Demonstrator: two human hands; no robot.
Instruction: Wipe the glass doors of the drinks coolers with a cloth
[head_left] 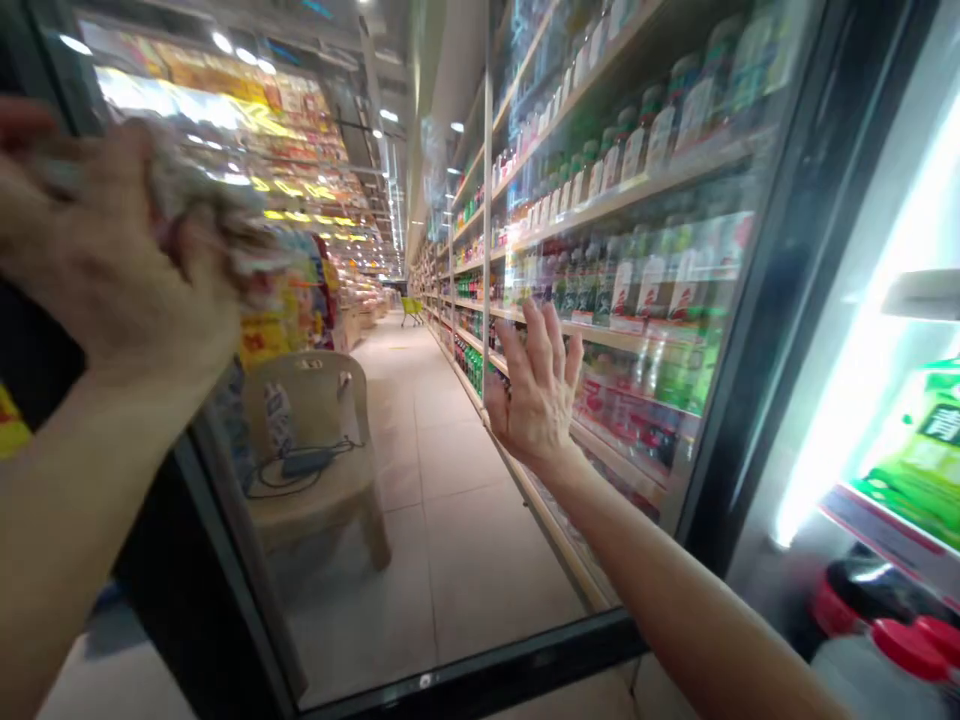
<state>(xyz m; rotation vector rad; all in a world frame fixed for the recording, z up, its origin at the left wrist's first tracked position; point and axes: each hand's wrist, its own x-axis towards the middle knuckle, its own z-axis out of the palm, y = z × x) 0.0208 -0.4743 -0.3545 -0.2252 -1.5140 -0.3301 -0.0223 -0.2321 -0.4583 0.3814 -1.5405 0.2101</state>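
A glass cooler door with a black frame [480,668] stands across my view. My left hand [112,250] is raised at the upper left, blurred, its fingers closed round a crumpled cloth [217,205] near the door's left frame. The cloth looks pale with brownish and reddish patches. In the middle, my right hand [538,385] is open with its fingers spread and pointing up, palm toward the glass. Whether its palm presses on the pane I cannot tell.
Through the glass show a beige plastic chair [307,510] bearing a dark device with a cable, a tiled aisle [420,430] and a green shopping cart [412,311]. Bottle shelves [600,205] line the right. Beside me, the lit cooler holds green packs [919,450] and red-capped bottles [907,650].
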